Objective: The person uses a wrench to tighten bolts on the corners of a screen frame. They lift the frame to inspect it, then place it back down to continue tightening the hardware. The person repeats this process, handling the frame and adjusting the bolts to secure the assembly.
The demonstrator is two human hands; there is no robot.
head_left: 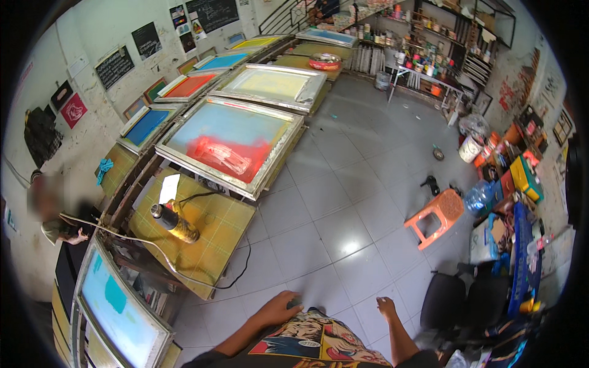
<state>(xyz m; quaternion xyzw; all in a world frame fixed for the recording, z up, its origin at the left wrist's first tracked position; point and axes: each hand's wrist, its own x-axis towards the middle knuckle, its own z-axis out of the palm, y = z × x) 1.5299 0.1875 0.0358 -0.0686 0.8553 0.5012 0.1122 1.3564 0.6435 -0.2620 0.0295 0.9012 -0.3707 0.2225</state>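
My left hand (pixel 279 308) is in front of my body, at the lower middle. Its fingers are curled around a small dark grey-green thing (pixel 295 302) that I cannot make out. My right hand (pixel 385 308) hangs over the tiled floor, off to the right and apart from everything around it. Its fingers are curled together, and anything inside them is too small to name. Closest to my left hand is a yellow-brown board (pixel 218 248) on the bench. A black-and-yellow tool that looks like a heat gun (pixel 175 223) lies on it, beside a white paper (pixel 169 188).
A framed screen smeared with red (pixel 224 150) and several others line the benches. A turquoise-stained screen (pixel 116 306) leans at lower left, near another person's hand (pixel 80 235). A cable (pixel 243 270) droops off the board. An orange stool (pixel 437 216) and black chair (pixel 443 300) stand right.
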